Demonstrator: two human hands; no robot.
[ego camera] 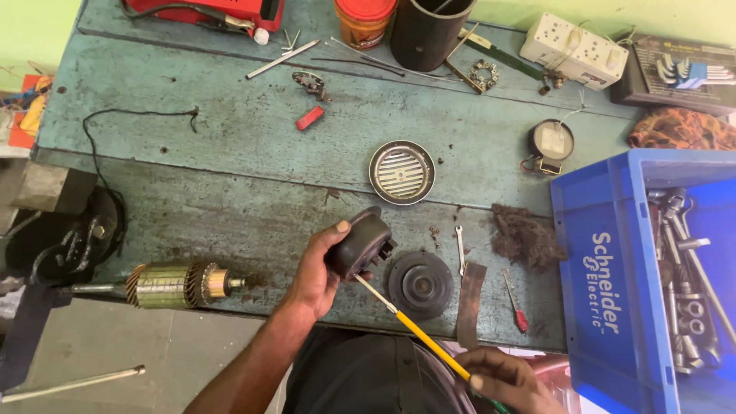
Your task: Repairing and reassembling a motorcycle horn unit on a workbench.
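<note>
My left hand [316,270] grips a small black round housing [359,243] just above the front edge of the worn blue-green workbench [230,153]. My right hand [506,380], low at the bottom right, holds a yellow-handled screwdriver [418,331] whose metal tip reaches into the underside of the housing. A black round disc [419,284] lies on the bench just right of the housing. Further back sits a round chrome grille cover [402,172].
A motor armature [172,284] lies at the bench's front left. A blue plastic crate [613,307] of tools stands at right. Near it are a clump of steel wool [526,236], a red screwdriver [515,299], a small spanner [460,249]; a black tube [425,31] and orange jar [364,19] stand at the back.
</note>
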